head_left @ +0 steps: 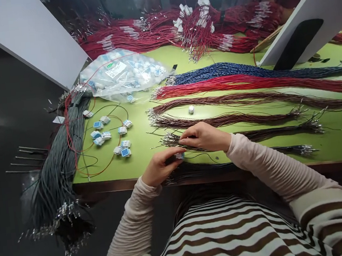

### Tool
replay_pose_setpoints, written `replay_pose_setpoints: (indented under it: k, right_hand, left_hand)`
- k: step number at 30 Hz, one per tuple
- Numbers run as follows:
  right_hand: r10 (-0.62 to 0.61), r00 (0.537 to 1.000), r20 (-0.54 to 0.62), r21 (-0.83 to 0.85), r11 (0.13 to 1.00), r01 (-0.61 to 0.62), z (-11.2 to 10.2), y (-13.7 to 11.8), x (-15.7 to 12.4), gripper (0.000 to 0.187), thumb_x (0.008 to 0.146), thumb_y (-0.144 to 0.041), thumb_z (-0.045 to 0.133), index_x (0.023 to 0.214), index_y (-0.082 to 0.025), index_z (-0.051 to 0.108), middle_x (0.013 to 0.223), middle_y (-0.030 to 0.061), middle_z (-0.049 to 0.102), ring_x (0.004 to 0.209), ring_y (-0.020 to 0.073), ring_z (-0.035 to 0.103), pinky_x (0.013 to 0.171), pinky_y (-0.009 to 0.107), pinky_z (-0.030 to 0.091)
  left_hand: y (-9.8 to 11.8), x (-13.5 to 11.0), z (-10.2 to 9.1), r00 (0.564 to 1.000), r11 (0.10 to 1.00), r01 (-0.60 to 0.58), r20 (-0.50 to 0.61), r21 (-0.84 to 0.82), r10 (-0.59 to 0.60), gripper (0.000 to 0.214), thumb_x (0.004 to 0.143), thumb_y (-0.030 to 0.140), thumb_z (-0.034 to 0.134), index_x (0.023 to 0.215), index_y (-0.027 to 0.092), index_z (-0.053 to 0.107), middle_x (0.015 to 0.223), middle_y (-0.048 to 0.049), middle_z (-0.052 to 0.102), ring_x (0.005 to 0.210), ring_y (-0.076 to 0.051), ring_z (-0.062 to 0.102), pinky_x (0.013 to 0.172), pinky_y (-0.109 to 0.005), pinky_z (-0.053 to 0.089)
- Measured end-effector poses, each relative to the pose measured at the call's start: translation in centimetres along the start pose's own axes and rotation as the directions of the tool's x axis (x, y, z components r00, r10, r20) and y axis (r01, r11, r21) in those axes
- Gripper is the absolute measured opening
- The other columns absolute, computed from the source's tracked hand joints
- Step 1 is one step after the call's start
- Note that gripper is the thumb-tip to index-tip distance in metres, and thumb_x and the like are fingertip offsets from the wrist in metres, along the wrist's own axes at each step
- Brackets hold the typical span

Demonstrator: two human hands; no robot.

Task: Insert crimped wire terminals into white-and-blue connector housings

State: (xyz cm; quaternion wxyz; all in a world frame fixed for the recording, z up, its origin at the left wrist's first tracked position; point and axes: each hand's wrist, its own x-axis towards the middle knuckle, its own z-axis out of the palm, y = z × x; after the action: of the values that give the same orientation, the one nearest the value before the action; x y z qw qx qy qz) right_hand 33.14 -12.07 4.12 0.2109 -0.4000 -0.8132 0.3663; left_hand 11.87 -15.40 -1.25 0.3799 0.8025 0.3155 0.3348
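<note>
Left hand (161, 167) clenched on white-blue connector (179, 155), just behind front edge of green desk (118, 179). Right hand (204, 136) pinching crimped wire ends (172, 140). Risk: 2 hands working close; loose strand could snag, tangling dark wire bundle (200, 169) or bending terminal.

The left hand (162, 166) holds a connector (179, 155); the right hand (204, 136) pinches wires (172, 140).

2 hands (162, 167), 1 plastic bag (101, 76) of connectors (140, 72) — 1 blue wire bundle (229, 71), 1 red wire bundle (245, 81).
</note>
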Motion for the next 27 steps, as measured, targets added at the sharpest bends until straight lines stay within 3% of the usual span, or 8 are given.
replay_pose_setpoints:
  k: [5,8,12,18,27]
  right_hand:
    - [-0.087,0.995,-0.049,0.040,0.995,0.089,-0.4,-0.4,0.0,0.020,0.088,-0.022,0.053,0.085,-0.009,0.069,0.072,0.0027,0.065,0.064,0.0078,0.052,0.061,0.018,0.037]
    - [-0.089,0.993,-0.082,0.034,0.995,0.092,-0.5,-0.2,-0.5,0.021,0.088,-0.022,0.052,0.091,-0.009,0.069,0.073,0.0023,0.064,0.063,0.0076,0.051,0.061,0.018,0.037]
    - [-0.003,1.000,0.001,-0.056,0.998,0.003,-0.2,0.5,-0.8,0.029,0.090,-0.031,0.052,0.085,-0.010,0.072,0.061,0.0000,0.060,0.054,0.0070,0.044,0.055,0.020,0.032]
    - [-0.116,0.993,-0.003,-0.022,0.993,0.116,0.0,0.7,-1.2,0.023,0.088,-0.026,0.054,0.087,-0.012,0.073,0.071,0.0024,0.066,0.062,0.0083,0.053,0.060,0.020,0.035]
    - [-0.058,0.998,-0.010,-0.227,0.972,0.054,0.0,0.7,-1.7,0.021,0.087,-0.019,0.054,0.081,-0.013,0.073,0.071,0.0029,0.064,0.061,0.0082,0.052,0.060,0.022,0.033]
  left_hand:
    - [0.0,-0.1,-0.1,0.999,0.989,0.014,-0.043,-0.149,-0.021,0.024,0.082,0.017,0.064,0.106,0.018,0.067,0.113,-0.0118,0.066,0.109,-0.021,0.061,0.092,-0.035,0.051]
    - [-0.2,-0.1,0.0,0.993,0.969,0.077,-0.072,-0.235,-0.097,0.023,0.082,0.021,0.065,0.105,0.018,0.067,0.126,-0.0141,0.058,0.116,-0.024,0.056,0.088,-0.033,0.054]
    - [-0.4,-0.2,0.1,0.980,0.937,0.161,-0.063,-0.310,-0.189,0.024,0.081,0.024,0.067,0.104,0.018,0.067,0.131,-0.0156,0.053,0.114,-0.023,0.058,0.083,-0.031,0.056]
    - [0.3,0.0,-0.5,0.981,0.894,0.140,-0.064,-0.425,-0.184,0.024,0.079,0.021,0.069,0.102,0.017,0.069,0.126,-0.0158,0.058,0.103,-0.021,0.062,0.079,-0.031,0.055]
    - [0.7,0.0,-0.7,0.980,0.928,0.093,-0.134,-0.360,-0.150,0.024,0.078,0.018,0.070,0.102,0.019,0.071,0.117,-0.0131,0.064,0.106,-0.022,0.061,0.080,-0.031,0.055]
